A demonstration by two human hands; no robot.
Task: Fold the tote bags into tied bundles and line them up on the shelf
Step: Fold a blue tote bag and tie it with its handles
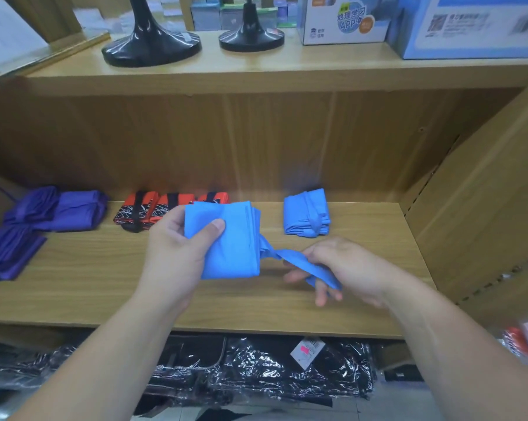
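Wooden shelf (pixel 104 287), wide, holding bundles along far edge. Purple bundles (pixel 56 211) far left; orange patterned bundles (pixel 153 212) centre; tied blue bundle (pixel 306 214) right. Folded blue tote bag (pixel 235 247) above shelf, pinched by left hand (pixel 177 244), thumb on top. Blue strap (pixel 299 262) wrapped in right hand (pixel 344 265), fingers (pixel 321 294) loosely curled.
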